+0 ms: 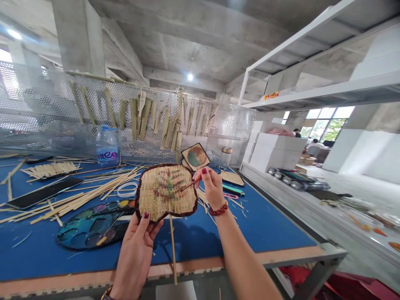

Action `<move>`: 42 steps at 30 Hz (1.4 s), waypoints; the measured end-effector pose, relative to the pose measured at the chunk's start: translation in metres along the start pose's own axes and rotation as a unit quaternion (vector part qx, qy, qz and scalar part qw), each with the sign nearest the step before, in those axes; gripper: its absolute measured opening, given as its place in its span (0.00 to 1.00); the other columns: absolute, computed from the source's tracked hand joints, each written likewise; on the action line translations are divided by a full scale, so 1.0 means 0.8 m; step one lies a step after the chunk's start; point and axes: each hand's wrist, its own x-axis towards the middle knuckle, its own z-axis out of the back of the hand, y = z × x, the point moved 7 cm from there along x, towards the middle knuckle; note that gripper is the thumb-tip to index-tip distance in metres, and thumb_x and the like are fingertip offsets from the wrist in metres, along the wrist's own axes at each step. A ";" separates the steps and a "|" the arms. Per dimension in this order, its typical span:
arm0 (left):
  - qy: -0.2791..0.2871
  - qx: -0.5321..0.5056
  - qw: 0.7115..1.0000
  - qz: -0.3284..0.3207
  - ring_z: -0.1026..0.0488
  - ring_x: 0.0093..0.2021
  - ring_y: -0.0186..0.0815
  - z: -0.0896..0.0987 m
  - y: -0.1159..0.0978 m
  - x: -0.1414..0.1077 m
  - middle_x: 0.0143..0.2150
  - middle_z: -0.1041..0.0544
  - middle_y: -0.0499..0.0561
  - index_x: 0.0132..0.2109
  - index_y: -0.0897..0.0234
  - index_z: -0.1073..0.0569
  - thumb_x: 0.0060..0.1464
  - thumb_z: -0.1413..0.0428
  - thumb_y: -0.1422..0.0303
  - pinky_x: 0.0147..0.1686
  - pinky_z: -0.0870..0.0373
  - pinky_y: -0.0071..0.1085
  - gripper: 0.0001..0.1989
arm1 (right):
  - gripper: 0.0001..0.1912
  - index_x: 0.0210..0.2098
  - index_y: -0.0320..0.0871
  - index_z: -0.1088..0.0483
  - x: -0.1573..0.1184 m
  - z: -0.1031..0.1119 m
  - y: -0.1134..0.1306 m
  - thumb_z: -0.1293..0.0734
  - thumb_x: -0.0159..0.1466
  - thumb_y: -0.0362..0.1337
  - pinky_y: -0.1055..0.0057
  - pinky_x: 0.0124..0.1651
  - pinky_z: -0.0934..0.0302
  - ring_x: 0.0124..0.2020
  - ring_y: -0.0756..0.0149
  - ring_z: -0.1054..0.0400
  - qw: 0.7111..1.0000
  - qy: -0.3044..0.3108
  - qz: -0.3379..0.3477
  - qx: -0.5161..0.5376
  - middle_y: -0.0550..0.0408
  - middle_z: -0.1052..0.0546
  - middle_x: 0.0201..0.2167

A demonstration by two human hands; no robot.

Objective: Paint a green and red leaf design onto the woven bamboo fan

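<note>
My left hand [139,239] grips the lower left edge of a woven hand fan [156,200], thumb on the front. The fan has a dark brown border, a thin stick handle [173,250] pointing down, and a painted plant-like pattern in green and reddish brown. In my right hand [211,187] a thin paintbrush [188,186] is pinched, its tip at the right part of the pattern; whether it touches cannot be told. Below and left of the fan lies a paint palette [90,225] with wells of blue, green and other colours.
Loose bamboo strips [84,200], white-handled scissors [127,189] and a black phone [45,193] lie on the blue table [259,225]. Behind stand a water bottle [107,146] and a small woven piece [196,156]. A green cutter [233,190] lies right. White shelving [312,93] rises at right.
</note>
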 end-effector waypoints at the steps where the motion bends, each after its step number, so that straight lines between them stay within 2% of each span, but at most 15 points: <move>1: 0.002 0.000 1.000 0.000 0.23 0.47 0.36 0.000 0.000 0.000 0.54 0.22 0.49 0.52 0.53 0.24 0.50 0.36 0.67 0.42 0.21 0.32 0.20 | 0.21 0.27 0.45 0.32 -0.001 -0.005 0.000 0.43 0.70 0.49 0.70 0.32 0.38 0.21 0.69 0.34 1.000 0.021 -0.001 -0.011 0.59 0.30 0.19; 4: 0.005 -0.001 1.000 0.002 0.23 0.48 0.37 0.000 0.001 -0.001 0.55 0.23 0.49 0.52 0.53 0.24 0.51 0.37 0.67 0.42 0.21 0.32 0.19 | 0.20 0.27 0.45 0.31 -0.004 -0.016 0.000 0.42 0.70 0.48 0.71 0.31 0.39 0.22 0.69 0.34 0.994 0.072 0.006 -0.086 0.58 0.29 0.19; 7: 0.005 -0.004 1.000 0.002 0.24 0.49 0.36 0.001 0.001 -0.002 0.55 0.23 0.49 0.52 0.52 0.24 0.52 0.38 0.67 0.42 0.21 0.31 0.18 | 0.20 0.26 0.45 0.32 -0.002 -0.008 0.000 0.42 0.70 0.48 0.73 0.28 0.42 0.19 0.71 0.36 0.990 0.046 0.008 -0.131 0.60 0.32 0.17; 10: 0.004 -0.003 1.000 0.005 0.24 0.49 0.36 0.001 0.002 -0.001 0.55 0.23 0.49 0.52 0.52 0.25 0.53 0.38 0.67 0.43 0.21 0.31 0.18 | 0.20 0.27 0.45 0.32 0.000 -0.001 0.000 0.43 0.70 0.48 0.73 0.28 0.41 0.19 0.71 0.36 0.996 0.013 -0.004 -0.089 0.60 0.32 0.16; 14: 0.005 -0.002 1.000 0.004 0.24 0.49 0.36 0.001 0.003 0.000 0.55 0.23 0.50 0.52 0.52 0.24 0.53 0.38 0.67 0.43 0.21 0.31 0.19 | 0.21 0.27 0.44 0.30 -0.001 -0.012 -0.003 0.41 0.69 0.49 0.73 0.30 0.40 0.19 0.71 0.35 0.994 0.057 0.003 -0.093 0.60 0.30 0.16; 17: 0.005 0.002 1.000 0.001 0.24 0.49 0.36 0.003 0.003 0.000 0.56 0.23 0.50 0.52 0.53 0.24 0.52 0.37 0.66 0.43 0.21 0.31 0.19 | 0.22 0.23 0.43 0.30 0.001 -0.005 -0.008 0.39 0.67 0.51 0.73 0.28 0.41 0.17 0.72 0.37 0.992 0.012 -0.004 -0.125 0.61 0.32 0.15; 19: 0.003 0.003 1.000 0.001 0.24 0.48 0.37 0.005 0.003 -0.001 0.55 0.23 0.50 0.52 0.53 0.24 0.51 0.37 0.67 0.42 0.21 0.31 0.19 | 0.23 0.23 0.43 0.30 0.001 0.001 -0.011 0.38 0.67 0.52 0.74 0.26 0.42 0.16 0.72 0.38 0.994 -0.022 -0.018 -0.105 0.61 0.33 0.14; 22: 0.005 -0.001 1.000 0.000 0.23 0.48 0.36 0.004 0.002 0.000 0.54 0.22 0.49 0.51 0.53 0.24 0.51 0.37 0.67 0.42 0.21 0.31 0.19 | 0.23 0.24 0.43 0.29 0.001 -0.008 -0.013 0.39 0.67 0.52 0.74 0.25 0.42 0.17 0.72 0.37 0.998 0.011 -0.032 -0.060 0.60 0.32 0.14; 25: 0.004 0.000 1.000 -0.001 0.23 0.47 0.36 0.002 0.001 0.000 0.54 0.22 0.49 0.51 0.53 0.24 0.51 0.37 0.67 0.42 0.21 0.32 0.19 | 0.22 0.24 0.44 0.28 0.000 -0.014 -0.013 0.38 0.66 0.51 0.75 0.25 0.43 0.16 0.72 0.37 0.995 0.036 -0.029 -0.089 0.61 0.31 0.14; 29: -0.004 0.003 1.000 0.003 0.23 0.47 0.37 0.001 0.001 -0.001 0.53 0.22 0.49 0.51 0.54 0.24 0.50 0.36 0.67 0.43 0.21 0.32 0.19 | 0.23 0.23 0.43 0.30 0.002 0.001 -0.012 0.39 0.67 0.52 0.74 0.24 0.43 0.16 0.72 0.39 0.996 -0.031 -0.036 -0.082 0.61 0.34 0.13; 34: -0.003 0.000 1.000 -0.003 0.22 0.46 0.36 0.001 0.000 -0.001 0.52 0.21 0.49 0.50 0.55 0.23 0.50 0.36 0.67 0.42 0.21 0.32 0.19 | 0.23 0.24 0.43 0.29 0.000 -0.014 -0.012 0.38 0.66 0.52 0.74 0.25 0.42 0.17 0.72 0.38 0.996 0.044 -0.046 -0.068 0.60 0.32 0.14; 36: -0.001 0.000 1.000 -0.004 0.23 0.47 0.36 0.000 -0.001 -0.002 0.53 0.22 0.49 0.51 0.54 0.23 0.50 0.36 0.67 0.42 0.21 0.31 0.19 | 0.23 0.23 0.43 0.30 0.002 0.000 -0.011 0.38 0.66 0.52 0.74 0.24 0.45 0.16 0.73 0.40 0.996 -0.010 -0.041 -0.081 0.61 0.34 0.14; 38: 0.001 0.002 1.000 -0.005 0.23 0.49 0.37 -0.001 -0.002 -0.003 0.54 0.22 0.49 0.51 0.53 0.24 0.51 0.37 0.66 0.42 0.21 0.31 0.19 | 0.25 0.22 0.43 0.32 0.005 0.031 -0.013 0.41 0.67 0.53 0.74 0.24 0.45 0.16 0.73 0.41 0.990 -0.124 -0.031 -0.058 0.61 0.35 0.14; 40: 0.003 0.000 1.000 -0.005 0.24 0.50 0.39 -0.001 -0.002 -0.004 0.55 0.22 0.50 0.52 0.53 0.24 0.51 0.37 0.66 0.42 0.21 0.31 0.19 | 0.26 0.23 0.44 0.34 0.006 0.064 -0.024 0.44 0.68 0.55 0.73 0.25 0.43 0.17 0.72 0.40 0.971 -0.236 -0.025 -0.005 0.61 0.35 0.15; 42: 0.003 -0.008 1.000 -0.003 0.23 0.50 0.39 -0.001 -0.003 -0.004 0.54 0.22 0.50 0.51 0.53 0.24 0.51 0.37 0.66 0.42 0.21 0.31 0.19 | 0.26 0.25 0.44 0.36 0.005 0.081 -0.045 0.46 0.68 0.57 0.73 0.27 0.40 0.18 0.72 0.38 0.952 -0.300 -0.041 0.037 0.62 0.35 0.15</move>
